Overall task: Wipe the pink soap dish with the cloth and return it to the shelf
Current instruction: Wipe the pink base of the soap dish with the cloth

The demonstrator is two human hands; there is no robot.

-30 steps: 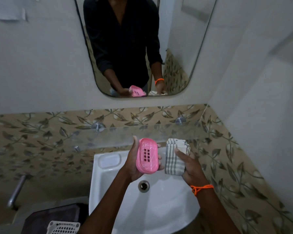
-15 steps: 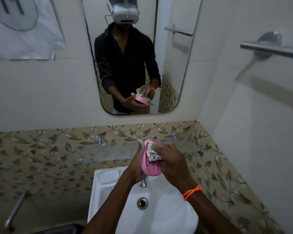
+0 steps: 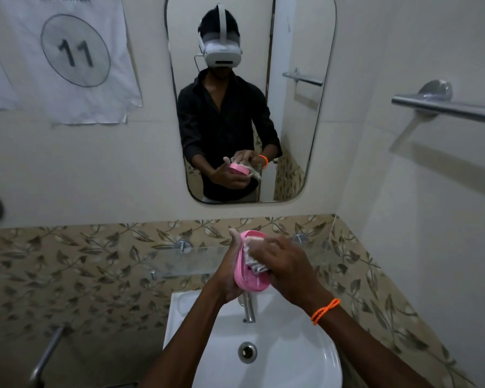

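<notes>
Two hands: both work over the sink (image 3: 314, 368), just in front of the glass shelf (image 3: 196, 260).
Head view, dish: the pink dish (image 3: 249, 281) is held on edge, hollow side turned toward the right hand, above the tap (image 3: 248, 306).
Left hand: the left hand (image 3: 230, 278) cups the dish from behind, thumb up along its far rim.
Right hand: the right hand (image 3: 286, 267) presses the bunched cloth (image 3: 254, 260) into the dish, fingers curled over the cloth.
Change: a second ago dish and cloth were held apart, side by side; half a second ago the cloth had come onto the dish, and now it sits lower in the hollow with the dish raised nearer the shelf.
Meaning: wiping looks under way, not finished; the return to the shelf is yet to come.
Edges: the shelf's front edge runs just behind the hands, with two metal pegs (image 3: 182, 245) at the wall.
Room: the shelf left of the hands shows bare glass, likely the easier landing spot; the right wall and towel bar (image 3: 445, 107) stand well apart from the hands.
Mirror: the mirror (image 3: 249, 107) shows the same grip from the front, cloth on top of the dish.
</notes>
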